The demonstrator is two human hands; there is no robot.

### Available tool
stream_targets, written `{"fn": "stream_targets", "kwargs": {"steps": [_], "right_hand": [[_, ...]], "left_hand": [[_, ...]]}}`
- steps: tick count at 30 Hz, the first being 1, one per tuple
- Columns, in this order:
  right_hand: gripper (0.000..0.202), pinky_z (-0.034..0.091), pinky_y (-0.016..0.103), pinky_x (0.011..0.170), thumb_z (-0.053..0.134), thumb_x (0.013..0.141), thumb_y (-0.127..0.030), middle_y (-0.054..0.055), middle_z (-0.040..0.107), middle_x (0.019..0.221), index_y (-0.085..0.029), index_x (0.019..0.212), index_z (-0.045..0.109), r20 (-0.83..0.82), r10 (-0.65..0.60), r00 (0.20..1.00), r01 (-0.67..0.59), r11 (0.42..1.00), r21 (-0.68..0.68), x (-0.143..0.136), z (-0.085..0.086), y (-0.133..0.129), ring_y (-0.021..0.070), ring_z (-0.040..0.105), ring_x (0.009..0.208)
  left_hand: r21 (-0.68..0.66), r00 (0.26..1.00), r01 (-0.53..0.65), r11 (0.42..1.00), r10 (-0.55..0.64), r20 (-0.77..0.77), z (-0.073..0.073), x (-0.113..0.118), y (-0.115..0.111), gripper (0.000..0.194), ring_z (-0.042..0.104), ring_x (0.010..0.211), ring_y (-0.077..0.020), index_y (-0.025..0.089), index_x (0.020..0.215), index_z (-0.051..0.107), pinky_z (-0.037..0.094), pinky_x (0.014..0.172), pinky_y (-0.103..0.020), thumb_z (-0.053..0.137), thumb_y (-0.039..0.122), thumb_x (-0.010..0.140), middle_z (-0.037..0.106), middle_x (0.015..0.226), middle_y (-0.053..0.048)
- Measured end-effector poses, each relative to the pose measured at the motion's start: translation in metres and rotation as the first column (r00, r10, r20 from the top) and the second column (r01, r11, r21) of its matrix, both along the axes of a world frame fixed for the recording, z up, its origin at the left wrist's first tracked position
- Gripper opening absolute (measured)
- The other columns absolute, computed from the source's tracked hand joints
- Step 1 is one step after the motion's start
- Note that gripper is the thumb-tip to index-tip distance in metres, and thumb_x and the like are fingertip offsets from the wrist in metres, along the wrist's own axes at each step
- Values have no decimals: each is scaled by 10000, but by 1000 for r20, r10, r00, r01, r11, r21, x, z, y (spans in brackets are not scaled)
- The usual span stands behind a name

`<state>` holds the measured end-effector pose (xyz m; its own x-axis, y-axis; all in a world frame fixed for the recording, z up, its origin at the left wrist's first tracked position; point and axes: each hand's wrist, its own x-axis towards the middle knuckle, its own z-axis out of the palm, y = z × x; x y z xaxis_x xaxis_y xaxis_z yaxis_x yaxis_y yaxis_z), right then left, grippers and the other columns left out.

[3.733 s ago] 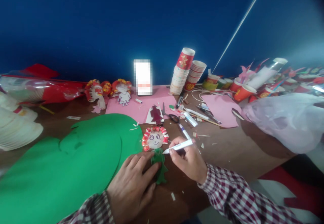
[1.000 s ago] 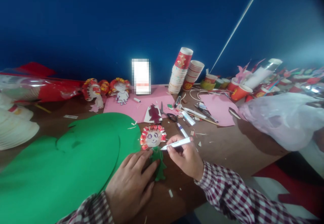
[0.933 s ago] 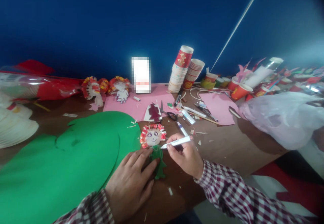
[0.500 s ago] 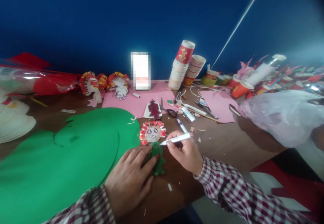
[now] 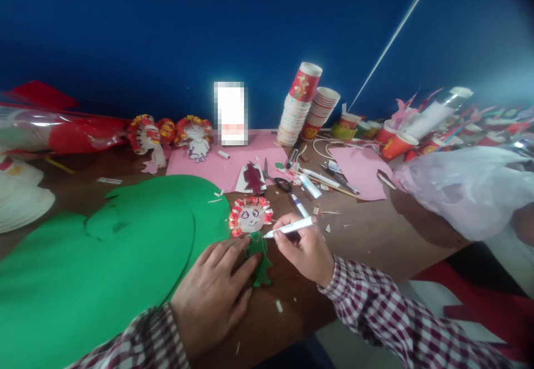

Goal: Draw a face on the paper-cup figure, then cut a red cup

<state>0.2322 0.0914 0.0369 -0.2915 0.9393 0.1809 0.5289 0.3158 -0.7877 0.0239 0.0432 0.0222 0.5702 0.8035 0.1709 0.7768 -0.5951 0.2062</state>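
Note:
A paper doll lies on the brown table, made of a round face [image 5: 251,220] with a red-and-yellow frilled border and a green dress-shaped cutout [image 5: 261,271] below it. Pressing on the dress's left side, my left hand [image 5: 214,288] rests flat with its fingers stretched out. My right hand [image 5: 306,249] pinches a white marker pen [image 5: 294,226], whose tip is at the upper right edge of the dress. Light lines show on the green near the neck. Eyes and a smile are drawn on the face.
A large green sheet [image 5: 125,269] covers the left side. Beyond the doll are a maroon cutout [image 5: 252,178], scissors [image 5: 282,184] and pink paper [image 5: 200,163]. Stacked paper cups [image 5: 294,113] lean near the blue wall. A whitish plastic bag [image 5: 463,185] sits at the right.
The view has shifted slightly. My left hand stays on the green dress, and the marker tip remains at its upper right edge with hardly any movement.

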Motion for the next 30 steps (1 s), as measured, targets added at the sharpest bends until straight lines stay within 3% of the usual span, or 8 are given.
{"fn": "stream_targets", "kwargs": {"steps": [30], "right_hand": [[82,377,205,486,542,840,-244,5,622,675,-174,840,586,18,15,1000,-15,1000,-6,1,0,0,106,528,542]], "left_hand": [[12,1000,3,1000,-3,-8,1,2,0,373,442,1173,-274,270,1207,544,389,966,-463,491,350,846,463,1326,-88]]}}
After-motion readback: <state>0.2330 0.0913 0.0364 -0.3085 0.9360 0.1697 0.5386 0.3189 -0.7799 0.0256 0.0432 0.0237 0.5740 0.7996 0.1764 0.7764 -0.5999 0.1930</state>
